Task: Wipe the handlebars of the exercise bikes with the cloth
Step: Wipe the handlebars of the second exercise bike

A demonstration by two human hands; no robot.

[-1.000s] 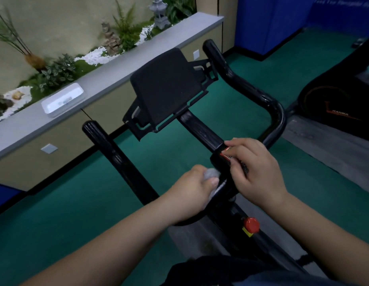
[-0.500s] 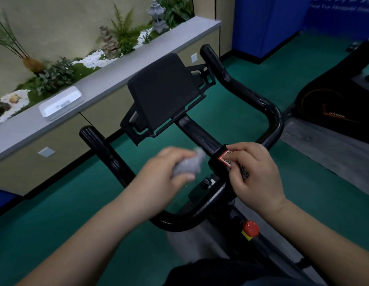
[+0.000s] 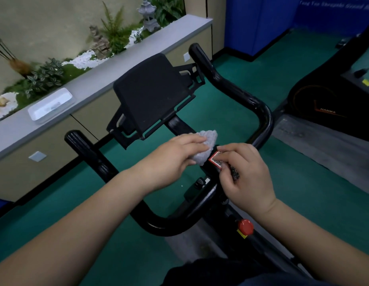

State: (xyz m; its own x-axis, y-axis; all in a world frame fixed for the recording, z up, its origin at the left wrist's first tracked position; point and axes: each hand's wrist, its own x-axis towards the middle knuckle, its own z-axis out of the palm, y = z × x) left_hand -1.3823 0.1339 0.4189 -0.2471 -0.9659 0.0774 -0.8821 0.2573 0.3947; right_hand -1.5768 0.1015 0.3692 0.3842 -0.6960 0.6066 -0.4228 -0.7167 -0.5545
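Note:
A black exercise bike's handlebars (image 3: 237,93) curve around a black tablet holder (image 3: 150,93). My left hand (image 3: 171,159) is closed on a small grey cloth (image 3: 206,145) and presses it against the centre bar, just left of a red-framed QR sticker (image 3: 215,158). My right hand (image 3: 245,178) rests on the centre block beside the sticker, its fingers curled over it. The near loop of the handlebars (image 3: 169,226) passes under both wrists.
A red knob (image 3: 245,227) sits on the frame below my right wrist. A second bike (image 3: 332,100) stands at the right. A grey ledge (image 3: 109,73) carries a white tray (image 3: 50,107), with a planter of plants and stone figures behind. The floor is green.
My left hand has lifted the cloth off the near loop of the handlebars and carried it up and right to the centre bar. My right hand has stayed on the centre block.

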